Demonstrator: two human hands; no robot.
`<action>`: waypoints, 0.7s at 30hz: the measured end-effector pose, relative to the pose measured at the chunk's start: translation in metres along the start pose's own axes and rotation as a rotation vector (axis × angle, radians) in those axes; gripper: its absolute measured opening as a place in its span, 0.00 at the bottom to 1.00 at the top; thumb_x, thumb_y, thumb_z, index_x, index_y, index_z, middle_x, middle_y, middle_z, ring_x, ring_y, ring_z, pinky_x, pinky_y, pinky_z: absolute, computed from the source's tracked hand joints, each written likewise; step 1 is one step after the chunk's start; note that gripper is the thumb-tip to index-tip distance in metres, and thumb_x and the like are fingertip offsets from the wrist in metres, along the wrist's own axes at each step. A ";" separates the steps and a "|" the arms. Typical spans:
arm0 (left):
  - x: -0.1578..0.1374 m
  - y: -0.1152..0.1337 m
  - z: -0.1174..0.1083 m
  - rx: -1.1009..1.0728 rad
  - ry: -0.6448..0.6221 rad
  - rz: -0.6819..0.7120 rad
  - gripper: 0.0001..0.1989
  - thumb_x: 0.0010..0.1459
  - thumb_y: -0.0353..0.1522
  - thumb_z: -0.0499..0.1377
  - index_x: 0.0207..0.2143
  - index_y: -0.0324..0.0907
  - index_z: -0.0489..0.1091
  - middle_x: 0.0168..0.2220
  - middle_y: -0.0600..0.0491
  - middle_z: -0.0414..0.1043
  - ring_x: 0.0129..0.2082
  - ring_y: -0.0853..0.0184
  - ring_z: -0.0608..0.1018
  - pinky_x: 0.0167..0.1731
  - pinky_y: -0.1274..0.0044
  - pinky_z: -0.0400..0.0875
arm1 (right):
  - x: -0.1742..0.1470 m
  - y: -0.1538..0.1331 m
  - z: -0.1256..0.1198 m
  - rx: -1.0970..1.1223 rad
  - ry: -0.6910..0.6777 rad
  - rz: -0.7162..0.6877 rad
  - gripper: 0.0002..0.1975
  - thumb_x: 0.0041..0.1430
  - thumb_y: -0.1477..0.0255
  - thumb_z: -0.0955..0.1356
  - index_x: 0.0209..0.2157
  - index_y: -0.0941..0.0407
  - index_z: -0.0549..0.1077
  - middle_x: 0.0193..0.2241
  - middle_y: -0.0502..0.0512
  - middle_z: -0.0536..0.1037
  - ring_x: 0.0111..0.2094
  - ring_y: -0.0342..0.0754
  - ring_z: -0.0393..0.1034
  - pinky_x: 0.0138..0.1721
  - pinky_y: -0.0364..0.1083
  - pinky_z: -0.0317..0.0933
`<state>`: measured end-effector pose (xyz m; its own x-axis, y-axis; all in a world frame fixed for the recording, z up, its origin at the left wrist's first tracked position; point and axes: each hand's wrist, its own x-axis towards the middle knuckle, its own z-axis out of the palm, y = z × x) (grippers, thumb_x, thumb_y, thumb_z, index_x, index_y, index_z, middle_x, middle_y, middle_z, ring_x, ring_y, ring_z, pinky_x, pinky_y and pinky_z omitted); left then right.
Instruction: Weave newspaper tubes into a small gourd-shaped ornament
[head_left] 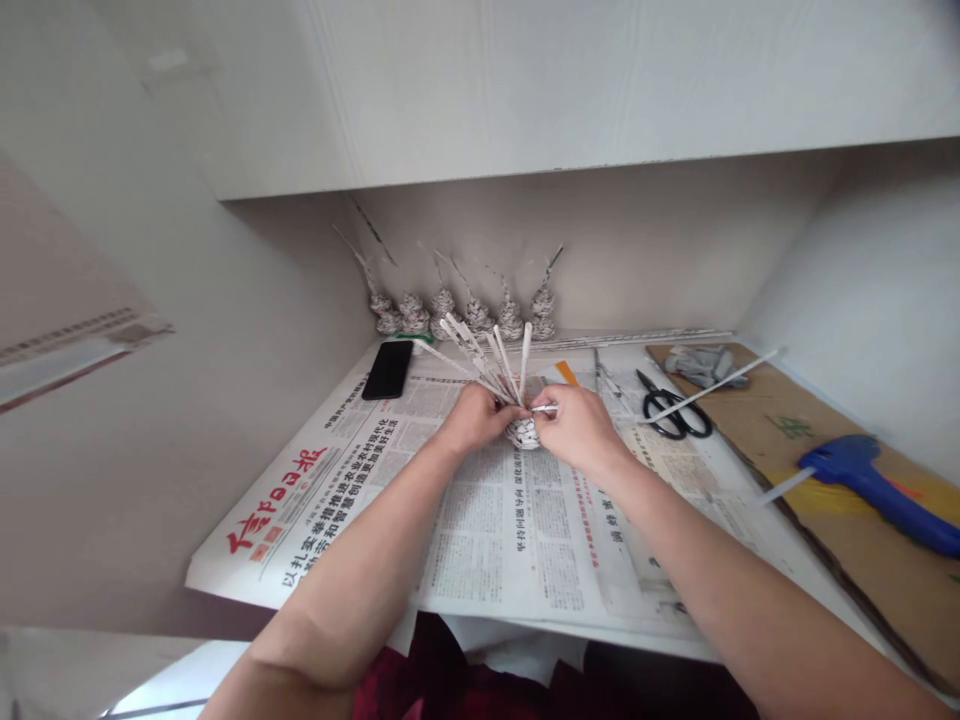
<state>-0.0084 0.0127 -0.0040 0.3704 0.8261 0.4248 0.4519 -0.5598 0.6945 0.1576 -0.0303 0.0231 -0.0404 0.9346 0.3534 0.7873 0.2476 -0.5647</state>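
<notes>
In the head view, a small round weaving of rolled newspaper strips (523,434) stands at the middle of the newspaper-covered table. Several paper strips (501,362) fan upward from its top. My left hand (480,418) is closed at its left side, thumb and fingers pinching the weaving near the base of the strips. From the right, my right hand (574,420) is closed on one paper strip, whose pale end shows between thumb and forefinger at the rim. My fingers hide part of the rim.
Several finished gourd-shaped paper weavings (478,315) line the back wall. A black phone (388,370) lies at left on the newspaper (360,490). At right are black-handled scissors (679,412), a long paper strip (720,382), crumpled grey material (705,367), cardboard (757,425) and a blue glue gun (877,490). A cabinet (570,90) overhangs.
</notes>
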 end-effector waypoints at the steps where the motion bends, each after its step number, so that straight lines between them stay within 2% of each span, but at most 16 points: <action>1: 0.000 0.000 0.000 -0.007 0.007 -0.006 0.08 0.50 0.34 0.64 0.26 0.38 0.75 0.26 0.52 0.77 0.28 0.65 0.77 0.33 0.77 0.69 | 0.000 0.000 -0.001 0.016 -0.006 0.011 0.08 0.46 0.79 0.68 0.28 0.54 0.78 0.29 0.53 0.81 0.28 0.49 0.74 0.30 0.44 0.62; 5: 0.000 0.001 0.000 -0.134 0.050 -0.014 0.07 0.50 0.34 0.64 0.28 0.38 0.74 0.28 0.52 0.77 0.30 0.65 0.77 0.34 0.77 0.69 | 0.000 -0.001 -0.004 0.090 -0.019 0.006 0.07 0.46 0.76 0.69 0.30 0.54 0.78 0.29 0.53 0.81 0.28 0.48 0.74 0.30 0.44 0.63; 10: 0.000 0.005 -0.001 -0.234 0.071 0.085 0.08 0.51 0.33 0.64 0.31 0.38 0.72 0.34 0.50 0.76 0.37 0.65 0.76 0.40 0.76 0.70 | 0.002 -0.001 -0.007 0.130 -0.030 -0.026 0.06 0.48 0.75 0.69 0.29 0.54 0.78 0.28 0.52 0.81 0.30 0.47 0.74 0.32 0.43 0.62; 14: -0.001 0.006 -0.002 -0.230 0.001 0.060 0.06 0.52 0.32 0.63 0.30 0.37 0.72 0.29 0.51 0.75 0.33 0.66 0.76 0.37 0.76 0.70 | 0.002 0.001 -0.004 0.054 -0.033 -0.045 0.08 0.49 0.78 0.67 0.31 0.55 0.78 0.32 0.53 0.81 0.33 0.47 0.73 0.36 0.43 0.62; 21: -0.002 0.009 -0.002 -0.121 0.034 0.011 0.05 0.51 0.32 0.62 0.29 0.38 0.73 0.27 0.53 0.75 0.30 0.67 0.75 0.32 0.78 0.68 | -0.001 0.002 0.005 -0.141 0.062 -0.208 0.09 0.50 0.81 0.65 0.31 0.57 0.75 0.33 0.56 0.79 0.36 0.50 0.71 0.39 0.46 0.60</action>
<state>-0.0068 0.0059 0.0029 0.3462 0.8226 0.4511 0.3457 -0.5589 0.7538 0.1556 -0.0298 0.0176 -0.1759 0.8490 0.4982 0.8441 0.3905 -0.3675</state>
